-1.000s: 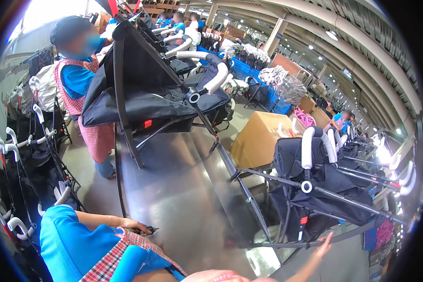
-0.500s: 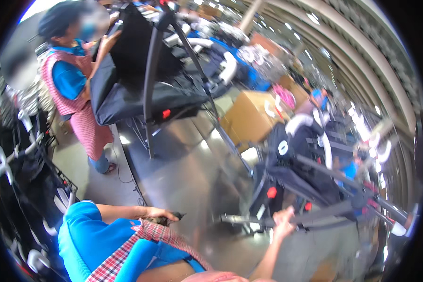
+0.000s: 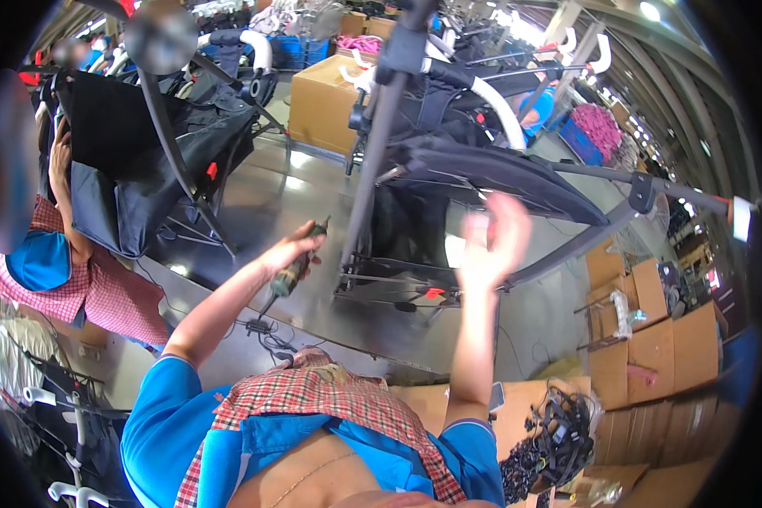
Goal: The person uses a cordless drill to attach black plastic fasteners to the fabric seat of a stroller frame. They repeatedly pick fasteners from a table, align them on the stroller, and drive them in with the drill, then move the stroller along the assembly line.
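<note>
Head view, left hand (image 3: 289, 252) grips screwdriver (image 3: 299, 261) (cardboard boxes (image 3: 652, 339) right)

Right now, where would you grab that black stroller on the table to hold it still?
Grab the grey frame tube rising in front, coming from the right hand side. It is a bare, slim, upright bar, while the black fabric seat would sag.

Black stroller fabric (image 3: 491, 173), white handle (image 3: 504, 110), brown box (image 3: 321, 106), red-checked apron (image 3: 330, 402), blue sleeves (image 3: 156, 423).
</note>
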Available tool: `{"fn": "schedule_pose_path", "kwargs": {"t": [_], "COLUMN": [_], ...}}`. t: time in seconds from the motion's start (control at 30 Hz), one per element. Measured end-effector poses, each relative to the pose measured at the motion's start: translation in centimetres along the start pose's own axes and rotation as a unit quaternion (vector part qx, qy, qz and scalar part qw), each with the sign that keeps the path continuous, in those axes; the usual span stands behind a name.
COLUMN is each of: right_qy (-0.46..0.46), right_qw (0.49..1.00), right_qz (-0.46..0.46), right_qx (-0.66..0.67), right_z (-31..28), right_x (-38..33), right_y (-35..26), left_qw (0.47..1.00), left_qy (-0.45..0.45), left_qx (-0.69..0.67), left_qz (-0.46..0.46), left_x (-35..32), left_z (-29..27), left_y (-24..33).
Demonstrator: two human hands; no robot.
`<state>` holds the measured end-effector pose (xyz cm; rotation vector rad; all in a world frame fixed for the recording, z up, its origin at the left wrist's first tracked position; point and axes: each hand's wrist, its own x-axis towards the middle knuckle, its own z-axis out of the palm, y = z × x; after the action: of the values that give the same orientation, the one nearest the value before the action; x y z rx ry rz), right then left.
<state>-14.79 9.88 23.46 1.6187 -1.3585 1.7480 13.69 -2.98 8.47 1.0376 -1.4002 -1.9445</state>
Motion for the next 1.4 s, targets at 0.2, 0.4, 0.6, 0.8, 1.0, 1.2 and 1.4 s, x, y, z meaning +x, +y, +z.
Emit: {"fn": "schedule_pose_path", "kwargs": {"t": [0.2, 0.4, 0.6, 0.8, 1.0, 1.2, 1.4], "right_qy": [0.166, -0.123, -0.207, -0.271, -0.253, -0.25, -0.238], "right_qw": [0.965, 0.856, 0.755, 0.717, 0.708, 0.71, 0.761], "right_qz": [0.184, 0.381, 0.57, 0.602, 0.622, 0.619, 0.578], "right_qx": [-0.088, 0.326, 0.251, 0.225, 0.217, 0.225, 0.173], "right_z": [-13.8, -17.9, -12.3, -11.4, -12.0, -13.9, -20.1], "right_x": [-1.8, -5.8, -6.5, -5.8, -6.6, -10.5, -14.0], "right_y": [13.1, 17.2, 22.9, 26.1, 26.0, 27.2, 23.3], "left_qw": [0.99, 0.982, 0.988, 0.974, 0.961, 0.956, 0.941], "left_qy": [-0.03, -0.035, -0.038, 0.033, 0.013, 0.006, -0.091], "left_qx": [0.138, 0.184, 0.113, 0.215, 0.256, 0.281, 0.3], "left_qz": [-0.002, -0.034, -0.098, -0.067, -0.099, -0.081, 0.129], "left_x": [8.0, 8.6, 8.5, 9.0, 8.9, 7.3, 4.8], "left_z": [2.4, 5.2, 5.7, 7.4, 7.4, 6.7, 4.8], "left_y": [2.7, 4.5, 3.6, 4.8, 5.2, 4.3, -1.5]}}
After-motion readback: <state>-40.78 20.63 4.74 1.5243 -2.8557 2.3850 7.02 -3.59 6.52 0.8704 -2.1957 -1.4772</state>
